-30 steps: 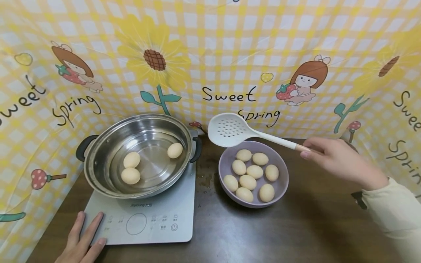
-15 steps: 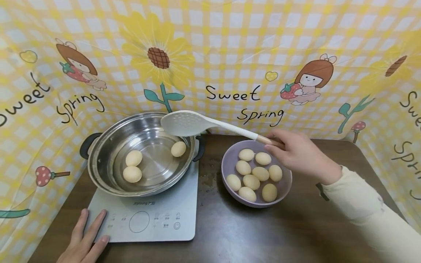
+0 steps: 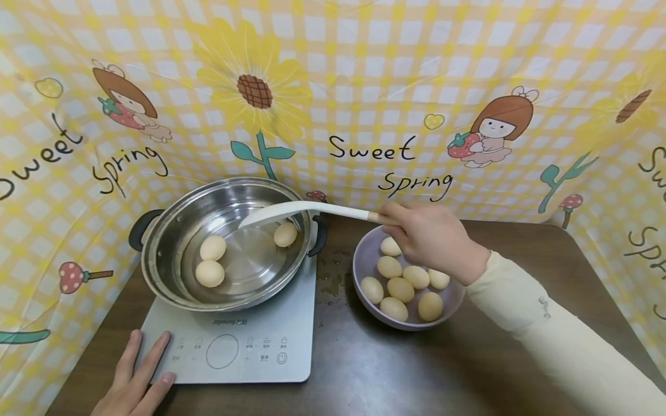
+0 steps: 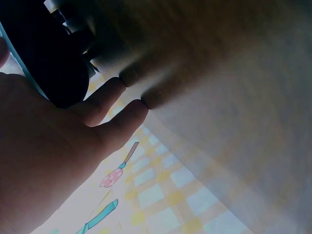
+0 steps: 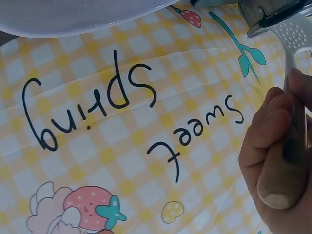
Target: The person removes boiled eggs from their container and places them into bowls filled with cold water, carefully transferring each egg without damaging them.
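My right hand (image 3: 429, 234) grips the wooden handle end of a white slotted spoon (image 3: 281, 212), above the far side of the purple bowl (image 3: 364, 309). The spoon's head tilts down into the steel pot (image 3: 171, 289), just left of one egg (image 3: 285, 235) that it partly overlaps. Two more eggs (image 3: 212, 248) lie touching in the water at the pot's left. The right wrist view shows fingers curled round the handle (image 5: 285, 170). With fingers spread, my left hand (image 3: 136, 378) rests at the near left corner of the induction cooktop (image 3: 260, 367) and holds nothing.
Several eggs (image 3: 400, 290) lie in the purple bowl, some hidden by my right hand. Water drops (image 3: 330, 283) spot the brown table (image 3: 364, 370) between pot and bowl. Black handles (image 3: 141, 230) stick out from the pot's sides. A checkered cloth (image 3: 359, 75) hangs behind.
My right hand has moved left with the slotted spoon, from above the bowl to the pot. The spoon's head has turned and lowered into the pot. My left hand stays on the cooktop.
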{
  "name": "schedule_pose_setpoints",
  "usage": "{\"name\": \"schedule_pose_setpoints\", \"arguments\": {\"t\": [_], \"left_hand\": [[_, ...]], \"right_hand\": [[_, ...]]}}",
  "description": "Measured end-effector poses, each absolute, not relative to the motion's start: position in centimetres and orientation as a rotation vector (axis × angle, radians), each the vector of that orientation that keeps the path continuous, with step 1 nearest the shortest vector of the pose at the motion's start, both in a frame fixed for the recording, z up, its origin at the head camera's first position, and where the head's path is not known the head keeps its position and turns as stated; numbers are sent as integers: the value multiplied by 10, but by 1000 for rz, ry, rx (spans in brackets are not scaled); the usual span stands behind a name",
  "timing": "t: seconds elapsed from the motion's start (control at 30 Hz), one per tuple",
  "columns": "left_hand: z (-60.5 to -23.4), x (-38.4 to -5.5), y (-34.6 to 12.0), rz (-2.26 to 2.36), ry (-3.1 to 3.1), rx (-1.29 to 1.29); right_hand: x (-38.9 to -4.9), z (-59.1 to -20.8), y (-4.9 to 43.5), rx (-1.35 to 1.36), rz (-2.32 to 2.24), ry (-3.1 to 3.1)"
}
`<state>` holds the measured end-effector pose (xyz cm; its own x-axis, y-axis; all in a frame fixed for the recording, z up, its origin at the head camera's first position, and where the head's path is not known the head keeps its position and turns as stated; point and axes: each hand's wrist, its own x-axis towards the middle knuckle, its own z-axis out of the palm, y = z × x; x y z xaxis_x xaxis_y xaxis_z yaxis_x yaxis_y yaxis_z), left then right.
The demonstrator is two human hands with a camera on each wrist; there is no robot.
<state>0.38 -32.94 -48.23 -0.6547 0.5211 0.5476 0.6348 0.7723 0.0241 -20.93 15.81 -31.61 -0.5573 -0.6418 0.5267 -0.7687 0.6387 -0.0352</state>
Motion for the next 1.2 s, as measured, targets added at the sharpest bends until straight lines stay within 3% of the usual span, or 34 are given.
{"name": "schedule_pose_setpoints", "arguments": {"t": [0.67,1.2], "left_hand": [[-481,2,-334,-313,-2408,-952],[-483,0,-332,-309,-2380,-954]], "right_hand": [[-197,-290,149,1292,228,-2577],[-205,-284,128,1465,391,-2759]]}}
